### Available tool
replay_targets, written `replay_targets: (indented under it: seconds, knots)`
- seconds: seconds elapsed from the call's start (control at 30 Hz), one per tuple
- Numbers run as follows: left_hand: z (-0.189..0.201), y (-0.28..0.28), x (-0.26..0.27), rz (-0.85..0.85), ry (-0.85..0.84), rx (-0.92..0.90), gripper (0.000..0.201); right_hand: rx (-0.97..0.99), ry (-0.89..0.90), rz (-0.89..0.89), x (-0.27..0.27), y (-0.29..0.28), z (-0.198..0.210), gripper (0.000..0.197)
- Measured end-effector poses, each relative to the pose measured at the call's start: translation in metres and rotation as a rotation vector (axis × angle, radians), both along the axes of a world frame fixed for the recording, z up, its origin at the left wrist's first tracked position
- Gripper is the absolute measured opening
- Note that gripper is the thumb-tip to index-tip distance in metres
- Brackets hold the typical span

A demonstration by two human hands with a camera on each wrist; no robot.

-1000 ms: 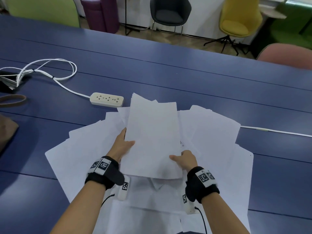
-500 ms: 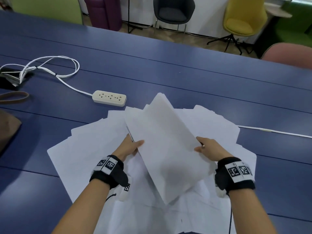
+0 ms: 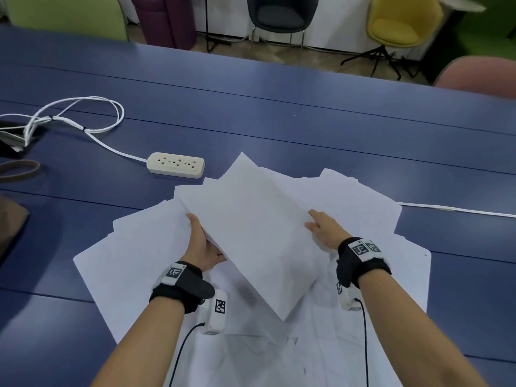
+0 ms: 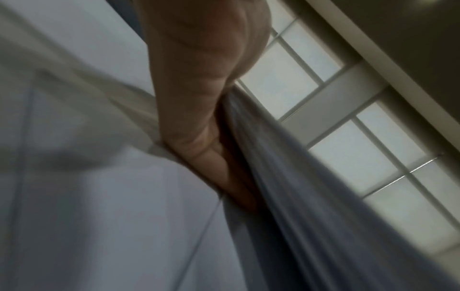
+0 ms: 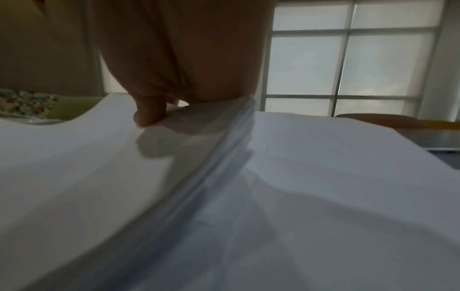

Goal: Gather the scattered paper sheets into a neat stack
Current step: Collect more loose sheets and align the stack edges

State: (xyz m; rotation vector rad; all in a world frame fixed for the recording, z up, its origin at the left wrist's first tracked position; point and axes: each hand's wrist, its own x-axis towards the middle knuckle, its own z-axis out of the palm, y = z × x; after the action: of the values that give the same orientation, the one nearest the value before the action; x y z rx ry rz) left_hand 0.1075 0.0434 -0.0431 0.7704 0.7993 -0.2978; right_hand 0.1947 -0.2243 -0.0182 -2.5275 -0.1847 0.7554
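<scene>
A thin stack of white sheets (image 3: 251, 236) is lifted and turned diagonally over the spread of loose paper sheets (image 3: 134, 247) on the blue table (image 3: 279, 115). My left hand (image 3: 202, 244) grips the stack's left long edge, fingers under it. My right hand (image 3: 324, 227) pinches the right edge, thumb on top. In the left wrist view the left hand (image 4: 206, 122) lies along the stack's edge (image 4: 286, 177). The right wrist view shows the right thumb (image 5: 149, 114) pressing on the top sheet (image 5: 74, 157), with layered edges (image 5: 219, 147) below.
A white power strip (image 3: 176, 164) lies just beyond the papers at the left, its coiled cable (image 3: 81, 113) further left. A thin white cable (image 3: 458, 210) runs off to the right. Dark objects (image 3: 14, 141) sit at the table's left edge. Chairs (image 3: 402, 20) stand behind the table.
The held stack has rotated from upright to diagonal. My right hand moved from its near bottom corner up to the right edge, and my left hand slid further along the left edge.
</scene>
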Motion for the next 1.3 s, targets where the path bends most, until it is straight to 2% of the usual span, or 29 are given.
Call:
replay_targets:
  seconds: [0.13, 0.17, 0.2, 0.27, 0.3, 0.33, 0.37, 0.4, 0.43, 0.47, 0.53, 0.57, 0.67, 0.7, 0.77, 0.83, 0.9, 1.0, 1.1, 1.17, 1.23, 1.3]
  knots:
    - [-0.003, 0.013, -0.002, 0.031, -0.008, -0.088, 0.103, 0.030, 0.207, -0.062, -0.037, 0.009, 0.007, 0.057]
    - [0.000, 0.016, -0.006, 0.036, -0.015, -0.079, 0.097, 0.065, 0.217, -0.084, -0.051, 0.006, 0.004, 0.060]
    - [0.001, 0.018, -0.011, 0.044, -0.021, -0.025, 0.081, 0.141, 0.242, -0.143, -0.068, -0.001, -0.001, 0.062]
    - [0.007, 0.014, -0.025, 0.029, -0.079, 0.233, 0.038, 0.330, 0.363, -0.268, -0.106, -0.013, -0.007, 0.068]
    - [0.007, 0.011, -0.031, -0.019, -0.132, 0.426, 0.029, 0.400, 0.394, -0.295, -0.122, -0.015, -0.010, 0.074]
    - [0.005, 0.004, -0.037, -0.125, -0.167, 0.622, 0.023, 0.426, 0.355, -0.328, -0.134, -0.014, -0.015, 0.079]
    - [0.003, -0.005, -0.042, -0.232, -0.195, 0.733, 0.015, 0.418, 0.266, -0.389, -0.142, -0.013, -0.021, 0.081]
    - [0.003, -0.014, -0.047, -0.333, -0.222, 0.792, 0.019, 0.400, 0.165, -0.477, -0.145, -0.010, -0.024, 0.080]
    - [0.005, -0.022, -0.050, -0.421, -0.256, 0.823, 0.032, 0.400, 0.092, -0.559, -0.146, -0.008, -0.027, 0.078]
    - [0.009, -0.028, -0.050, -0.479, -0.282, 0.844, 0.037, 0.420, 0.061, -0.609, -0.146, -0.006, -0.025, 0.075]
    - [0.022, -0.035, -0.046, -0.509, -0.293, 0.865, 0.019, 0.464, 0.027, -0.607, -0.149, -0.010, -0.023, 0.062]
    - [0.030, -0.039, -0.045, -0.503, -0.287, 0.830, 0.014, 0.497, 0.002, -0.601, -0.153, -0.015, -0.019, 0.056]
    - [0.034, -0.045, -0.043, -0.451, -0.238, 0.595, 0.037, 0.581, -0.074, -0.704, -0.174, -0.036, -0.013, 0.042]
    - [0.033, -0.048, -0.045, -0.443, -0.216, 0.543, 0.039, 0.568, -0.093, -0.739, -0.180, -0.043, -0.016, 0.043]
    - [0.024, -0.057, -0.049, -0.566, -0.211, 0.593, 0.034, 0.495, -0.084, -0.764, -0.191, -0.054, -0.023, 0.052]
    - [0.017, -0.071, -0.055, -0.643, -0.275, 0.750, 0.026, 0.422, -0.071, -0.742, -0.197, -0.065, -0.029, 0.056]
    - [0.011, -0.081, -0.055, -0.579, -0.302, 0.824, 0.025, 0.373, -0.079, -0.720, -0.196, -0.073, -0.028, 0.056]
    - [0.005, -0.087, -0.048, -0.493, -0.227, 0.969, 0.032, 0.343, -0.115, -0.642, -0.187, -0.088, -0.012, 0.049]
    - [0.000, -0.090, -0.040, -0.465, -0.156, 1.041, 0.035, 0.396, -0.120, -0.525, -0.174, -0.098, 0.019, 0.031]
    - [0.001, -0.091, -0.038, -0.504, -0.112, 1.096, 0.034, 0.423, -0.095, -0.454, -0.162, -0.102, 0.037, 0.027]
    - [0.002, -0.089, -0.035, -0.553, -0.118, 1.108, 0.035, 0.372, -0.050, -0.426, -0.146, -0.105, 0.041, 0.025]
    - [0.003, -0.087, -0.033, -0.578, -0.149, 1.092, 0.036, 0.227, -0.027, -0.415, -0.130, -0.101, 0.030, 0.028]
